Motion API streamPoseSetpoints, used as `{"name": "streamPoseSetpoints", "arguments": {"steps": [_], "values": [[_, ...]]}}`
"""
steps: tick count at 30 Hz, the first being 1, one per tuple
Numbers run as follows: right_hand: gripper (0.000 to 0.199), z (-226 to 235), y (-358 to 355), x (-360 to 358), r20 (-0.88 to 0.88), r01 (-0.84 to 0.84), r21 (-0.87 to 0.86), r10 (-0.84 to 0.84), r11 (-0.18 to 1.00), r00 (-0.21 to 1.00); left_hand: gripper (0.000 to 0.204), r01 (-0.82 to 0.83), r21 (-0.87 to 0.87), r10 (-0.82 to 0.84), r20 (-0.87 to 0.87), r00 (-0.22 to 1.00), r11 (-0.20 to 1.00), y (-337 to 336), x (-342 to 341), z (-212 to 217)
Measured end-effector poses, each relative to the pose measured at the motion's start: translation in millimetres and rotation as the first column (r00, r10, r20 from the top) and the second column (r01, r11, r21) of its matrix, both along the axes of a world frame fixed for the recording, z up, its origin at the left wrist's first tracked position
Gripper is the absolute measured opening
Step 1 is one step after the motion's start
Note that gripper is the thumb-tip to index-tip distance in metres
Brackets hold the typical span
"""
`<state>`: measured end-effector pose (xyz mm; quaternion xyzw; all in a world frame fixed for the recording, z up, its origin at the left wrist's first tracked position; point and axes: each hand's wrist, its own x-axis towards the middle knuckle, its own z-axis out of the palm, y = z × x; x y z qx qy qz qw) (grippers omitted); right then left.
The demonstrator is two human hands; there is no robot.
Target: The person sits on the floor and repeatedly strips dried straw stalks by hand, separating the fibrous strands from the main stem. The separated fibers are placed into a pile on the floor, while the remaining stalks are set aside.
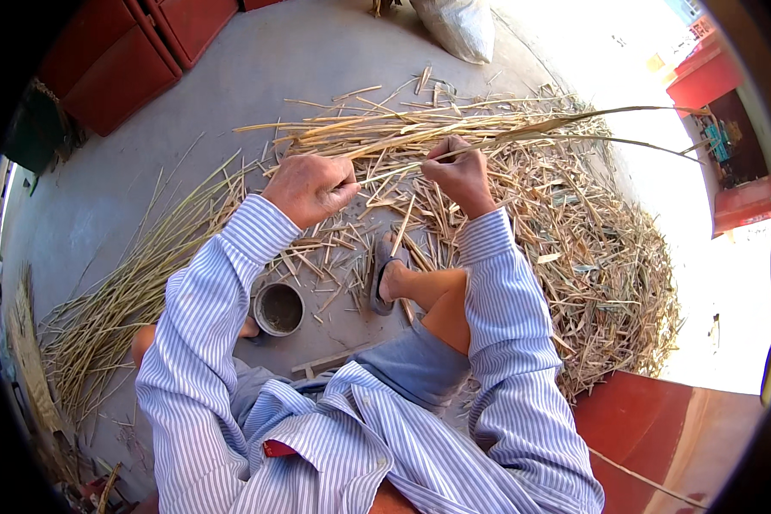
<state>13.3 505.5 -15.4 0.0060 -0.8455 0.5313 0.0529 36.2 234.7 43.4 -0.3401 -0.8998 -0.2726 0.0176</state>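
Note:
Between my two hands runs a thin, pale dry plant stalk, held out in front of me above the floor. My left hand is closed in a fist round its left end. In my right hand, the fingers pinch the stalk farther along. From there long dry leaves stretch off to the right. Beneath and beyond my hands lies a bundle of yellowish stripped stalks. The fingertips of my left hand are partly hidden.
A large heap of dry husks spreads to the right. Long greenish stalks lie at left. A round grey pot stands by my feet. Red furniture is at the far left, a white sack at the back.

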Motion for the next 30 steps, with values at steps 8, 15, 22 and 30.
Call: {"name": "streamPoseSetpoints", "arguments": {"steps": [8,15,22,30], "values": [[0.016,-44.2,137.4,-23.7,0.317,0.559,-0.655,-0.487,0.508,0.814,0.019,-0.220,0.210,0.228,-0.016,0.973,0.953,-38.2,-8.1,40.0],[0.044,29.7,-35.1,10.4,0.090,-0.142,-0.763,0.320,0.631,0.943,0.017,-0.119,0.329,0.186,-0.182,0.965,0.937,-41.6,5.4,11.5],[0.021,41.0,-117.2,26.2,-0.168,-0.371,-0.460,0.331,0.807,0.928,0.025,-0.176,0.181,0.209,-0.181,0.961,0.968,-67.1,36.0,-3.1],[0.020,85.4,-43.1,-61.4,-0.221,-0.212,-0.580,0.099,0.786,0.970,0.019,-0.416,0.056,0.406,-0.362,0.839,0.908,-160.8,83.3,-42.7]]}}
